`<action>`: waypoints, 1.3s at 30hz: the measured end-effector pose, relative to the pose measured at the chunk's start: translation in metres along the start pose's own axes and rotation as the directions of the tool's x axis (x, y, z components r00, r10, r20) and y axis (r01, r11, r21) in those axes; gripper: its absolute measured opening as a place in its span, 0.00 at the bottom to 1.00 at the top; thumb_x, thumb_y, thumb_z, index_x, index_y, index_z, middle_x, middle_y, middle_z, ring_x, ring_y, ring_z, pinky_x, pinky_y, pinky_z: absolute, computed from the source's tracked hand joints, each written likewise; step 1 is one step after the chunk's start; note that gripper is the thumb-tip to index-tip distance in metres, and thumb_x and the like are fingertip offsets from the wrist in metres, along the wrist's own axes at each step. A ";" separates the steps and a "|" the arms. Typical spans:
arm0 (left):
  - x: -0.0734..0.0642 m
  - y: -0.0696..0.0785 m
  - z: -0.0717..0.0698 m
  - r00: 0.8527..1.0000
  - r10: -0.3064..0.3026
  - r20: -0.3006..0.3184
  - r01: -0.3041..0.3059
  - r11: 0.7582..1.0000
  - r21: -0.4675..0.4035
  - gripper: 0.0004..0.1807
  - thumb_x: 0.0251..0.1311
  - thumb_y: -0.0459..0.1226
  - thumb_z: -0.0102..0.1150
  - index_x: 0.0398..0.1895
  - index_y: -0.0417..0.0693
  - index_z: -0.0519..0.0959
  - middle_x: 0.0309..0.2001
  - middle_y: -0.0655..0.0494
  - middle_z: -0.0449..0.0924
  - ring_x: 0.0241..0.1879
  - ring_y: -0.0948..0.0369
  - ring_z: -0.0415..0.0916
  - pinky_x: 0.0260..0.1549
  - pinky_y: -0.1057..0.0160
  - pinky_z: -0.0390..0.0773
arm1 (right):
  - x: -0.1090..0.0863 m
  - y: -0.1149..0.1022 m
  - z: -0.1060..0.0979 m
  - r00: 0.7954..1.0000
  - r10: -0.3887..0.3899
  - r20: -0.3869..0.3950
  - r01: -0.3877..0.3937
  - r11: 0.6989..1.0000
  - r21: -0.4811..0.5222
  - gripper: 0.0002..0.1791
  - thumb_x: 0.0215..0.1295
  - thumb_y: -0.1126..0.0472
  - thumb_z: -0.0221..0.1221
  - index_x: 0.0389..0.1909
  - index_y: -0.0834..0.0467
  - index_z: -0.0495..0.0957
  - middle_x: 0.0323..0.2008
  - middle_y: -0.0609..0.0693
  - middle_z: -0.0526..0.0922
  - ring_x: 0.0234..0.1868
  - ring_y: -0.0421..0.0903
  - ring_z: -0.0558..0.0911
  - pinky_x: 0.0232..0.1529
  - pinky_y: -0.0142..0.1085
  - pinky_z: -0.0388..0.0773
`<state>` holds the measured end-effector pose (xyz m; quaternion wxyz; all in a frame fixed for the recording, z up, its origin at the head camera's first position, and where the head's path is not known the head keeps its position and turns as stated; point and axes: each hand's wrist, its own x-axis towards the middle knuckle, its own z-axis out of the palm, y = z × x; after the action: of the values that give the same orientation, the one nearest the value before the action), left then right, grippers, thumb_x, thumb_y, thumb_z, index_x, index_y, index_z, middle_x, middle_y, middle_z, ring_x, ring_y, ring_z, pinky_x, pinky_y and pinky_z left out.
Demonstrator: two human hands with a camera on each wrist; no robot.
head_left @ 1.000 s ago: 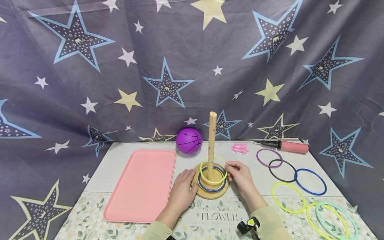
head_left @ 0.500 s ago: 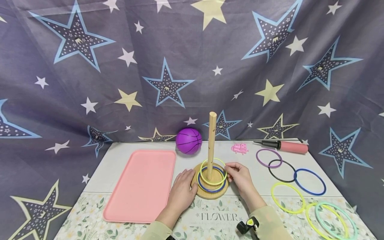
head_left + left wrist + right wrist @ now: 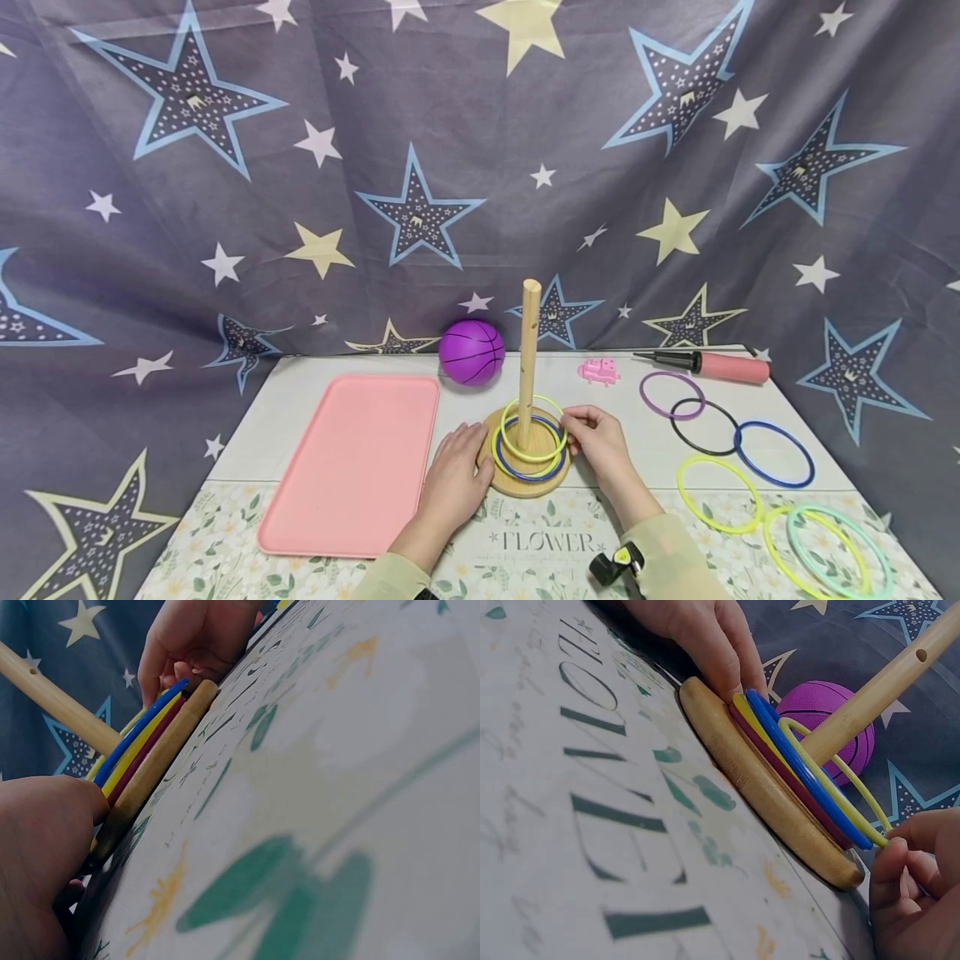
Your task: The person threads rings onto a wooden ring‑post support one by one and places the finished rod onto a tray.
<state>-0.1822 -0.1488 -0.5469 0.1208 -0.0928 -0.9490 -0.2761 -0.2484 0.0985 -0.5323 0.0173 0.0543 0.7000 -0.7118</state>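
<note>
A wooden ring-toss stand (image 3: pixel 528 358) with a tall peg and round base rises from the middle of the table. Around the peg lie a blue ring (image 3: pixel 780 742), a yellow ring (image 3: pixel 142 754) and a dark red ring (image 3: pixel 802 791). Thumb and fingers of my right hand (image 3: pixel 600 442) pinch a thin yellow-green ring (image 3: pixel 870 799) at its right side; it encircles the peg and tilts up from the blue one. With fingers fairly straight, my left hand (image 3: pixel 457 475) rests against the base's left edge, thumb beside the rings.
Left of the stand lies a pink tray (image 3: pixel 352 467). Behind are a purple ball (image 3: pixel 472 353), a pink toy (image 3: pixel 599 371) and a hand pump (image 3: pixel 720 367). Several rings lie to the right, including a black ring (image 3: pixel 705 452) and a mint ring (image 3: pixel 888 558).
The pinched yellow-green ring has dropped very slightly around the peg. The yellow ring beneath shows a little more at the left. Both hands stay nearly in place.
</note>
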 end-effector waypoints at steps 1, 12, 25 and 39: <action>0.000 0.000 0.000 1.000 0.000 0.000 0.000 1.000 -0.001 0.29 0.77 0.38 0.62 0.77 0.36 0.75 0.75 0.38 0.76 0.80 0.41 0.67 0.83 0.41 0.60 | 0.000 0.000 0.000 1.000 0.001 -0.003 -0.001 1.000 -0.005 0.15 0.74 0.68 0.67 0.55 0.74 0.82 0.32 0.51 0.83 0.25 0.40 0.77 0.22 0.27 0.78; 0.000 0.001 -0.001 1.000 0.003 -0.009 -0.003 1.000 -0.009 0.29 0.76 0.38 0.62 0.76 0.35 0.76 0.75 0.37 0.76 0.79 0.40 0.67 0.83 0.40 0.60 | -0.001 -0.001 -0.001 1.000 0.001 0.003 -0.001 0.999 -0.042 0.12 0.74 0.68 0.67 0.52 0.72 0.84 0.29 0.51 0.83 0.23 0.39 0.77 0.21 0.27 0.78; 0.000 0.003 -0.002 1.000 0.006 -0.011 -0.007 1.000 -0.013 0.29 0.76 0.38 0.62 0.76 0.35 0.76 0.75 0.38 0.76 0.79 0.40 0.67 0.83 0.40 0.60 | -0.002 -0.002 -0.003 0.999 0.013 0.040 -0.012 1.000 -0.013 0.12 0.74 0.69 0.66 0.51 0.73 0.83 0.27 0.50 0.80 0.21 0.38 0.75 0.20 0.26 0.76; 0.001 0.000 0.001 1.000 0.001 -0.009 -0.001 1.000 -0.005 0.30 0.76 0.38 0.62 0.77 0.36 0.76 0.75 0.38 0.76 0.79 0.40 0.67 0.83 0.40 0.60 | -0.006 -0.002 -0.002 0.997 -0.002 0.079 0.009 0.997 -0.083 0.09 0.73 0.70 0.66 0.49 0.71 0.84 0.29 0.53 0.81 0.23 0.41 0.75 0.20 0.28 0.76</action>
<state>-0.1834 -0.1480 -0.5471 0.1250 -0.0924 -0.9477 -0.2786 -0.2423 0.1000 -0.5294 0.0451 0.0237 0.7279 -0.6838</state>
